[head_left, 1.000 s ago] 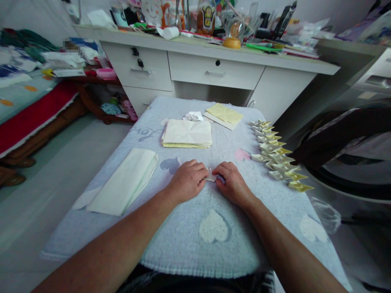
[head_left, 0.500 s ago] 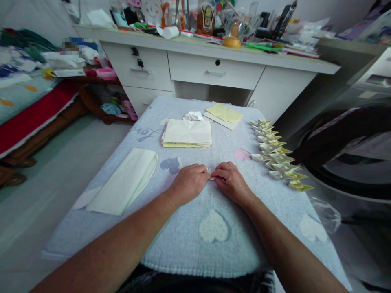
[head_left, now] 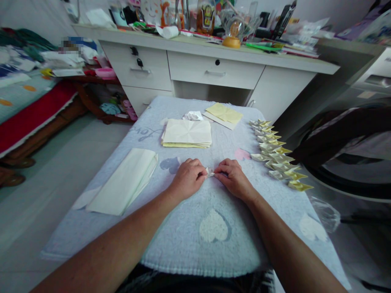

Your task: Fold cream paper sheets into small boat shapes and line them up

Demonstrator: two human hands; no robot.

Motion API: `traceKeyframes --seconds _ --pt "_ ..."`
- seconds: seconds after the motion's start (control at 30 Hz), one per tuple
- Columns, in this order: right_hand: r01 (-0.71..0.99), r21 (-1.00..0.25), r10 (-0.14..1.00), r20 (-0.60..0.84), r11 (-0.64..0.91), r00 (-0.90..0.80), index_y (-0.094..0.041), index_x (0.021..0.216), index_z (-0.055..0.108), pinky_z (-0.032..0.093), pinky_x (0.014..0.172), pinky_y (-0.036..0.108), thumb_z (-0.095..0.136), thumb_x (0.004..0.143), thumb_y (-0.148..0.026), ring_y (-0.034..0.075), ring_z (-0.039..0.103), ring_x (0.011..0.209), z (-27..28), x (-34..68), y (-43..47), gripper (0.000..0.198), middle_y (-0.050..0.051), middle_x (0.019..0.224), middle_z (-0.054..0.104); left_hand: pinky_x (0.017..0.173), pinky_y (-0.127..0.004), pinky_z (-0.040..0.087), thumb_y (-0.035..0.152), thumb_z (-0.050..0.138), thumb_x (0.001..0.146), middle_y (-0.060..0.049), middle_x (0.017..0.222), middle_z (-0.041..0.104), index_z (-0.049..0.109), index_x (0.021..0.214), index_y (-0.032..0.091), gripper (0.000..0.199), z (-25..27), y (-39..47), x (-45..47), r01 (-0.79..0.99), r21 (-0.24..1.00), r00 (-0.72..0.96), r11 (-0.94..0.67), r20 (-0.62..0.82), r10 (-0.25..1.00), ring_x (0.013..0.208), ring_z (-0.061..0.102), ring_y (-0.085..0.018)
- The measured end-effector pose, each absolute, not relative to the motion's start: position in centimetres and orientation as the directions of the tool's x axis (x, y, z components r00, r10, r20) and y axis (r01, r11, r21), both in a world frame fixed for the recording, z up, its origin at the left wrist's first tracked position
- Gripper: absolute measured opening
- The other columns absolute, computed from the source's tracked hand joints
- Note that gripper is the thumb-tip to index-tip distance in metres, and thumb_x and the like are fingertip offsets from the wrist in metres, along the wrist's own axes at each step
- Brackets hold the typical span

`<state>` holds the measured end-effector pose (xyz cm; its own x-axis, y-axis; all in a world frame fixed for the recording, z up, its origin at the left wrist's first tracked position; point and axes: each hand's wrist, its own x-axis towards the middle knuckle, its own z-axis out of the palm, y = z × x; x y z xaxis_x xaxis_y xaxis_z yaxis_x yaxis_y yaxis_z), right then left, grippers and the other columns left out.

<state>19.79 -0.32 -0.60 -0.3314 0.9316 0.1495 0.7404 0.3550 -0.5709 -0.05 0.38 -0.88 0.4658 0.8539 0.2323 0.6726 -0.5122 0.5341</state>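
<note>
A small piece of folded whitish paper (head_left: 209,172) is pinched between my two hands above the middle of the cloth-covered table (head_left: 183,232). My left hand (head_left: 190,177) grips its left end between thumb and fingers. The right end is in the pinch of my right hand (head_left: 233,178). Beyond the hands lies a stack of creased white and yellow paper sheets (head_left: 187,131). Rows of small folded paper boats (head_left: 276,156), whitish and yellow, stand to the right of my right hand. The folded paper's exact shape is too small to make out.
On the left lies a folded pile of pale paper (head_left: 124,181). A crumpled white paper (head_left: 193,116) and a creased yellow sheet (head_left: 224,112) are at the table's back. Behind stands a white desk (head_left: 216,71) with cluttered top; a washing machine (head_left: 372,81) is at the right.
My hands have moved slightly apart, and more of the folded paper shows between them. Both hands still grip it. The papers and boats on the table have stayed in place.
</note>
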Motion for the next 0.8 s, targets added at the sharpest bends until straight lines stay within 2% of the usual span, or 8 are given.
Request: traceKeyframes --seconds 0.27,0.53,0.8 --pt "0.763 -0.586 0.958 0.086 0.271 -0.274 -0.021 0.082 0.071 0.035 0.083 0.035 0.065 0.084 -0.025 0.019 0.052 0.089 -0.5 19.6 0.2 0.007 0.004 0.089 0.063 0.079 -0.033 0.040 0.024 0.059 0.085 -0.003 0.081 0.063 0.069 0.075 0.019 0.015 -0.8 0.7 0.1 0.699 0.541 0.436 -0.468 0.197 0.878 0.085 0.055 -0.019" --pt "0.800 -0.547 0.966 0.078 0.247 -0.245 -0.021 0.080 0.070 0.032 0.081 0.034 0.065 0.084 -0.028 0.020 0.050 0.088 -0.8 19.3 0.3 0.010 0.004 0.089 0.062 0.079 -0.032 0.039 0.025 0.065 0.079 -0.002 0.082 0.061 0.066 0.071 0.020 0.010 -0.7 0.8 0.0 0.704 0.588 0.382 -0.398 0.159 0.910 0.087 0.054 -0.020" --pt "0.851 -0.498 0.985 0.051 0.168 -0.165 -0.020 0.080 0.070 0.030 0.079 0.034 0.063 0.085 -0.031 0.022 0.048 0.092 -0.4 18.7 0.0 0.014 0.005 0.093 0.061 0.080 -0.035 0.035 0.028 0.061 0.081 -0.002 0.085 0.062 0.066 0.068 0.021 0.016 -0.8 0.8 0.0 0.748 0.545 0.367 -0.380 0.137 0.920 0.089 0.051 -0.020"
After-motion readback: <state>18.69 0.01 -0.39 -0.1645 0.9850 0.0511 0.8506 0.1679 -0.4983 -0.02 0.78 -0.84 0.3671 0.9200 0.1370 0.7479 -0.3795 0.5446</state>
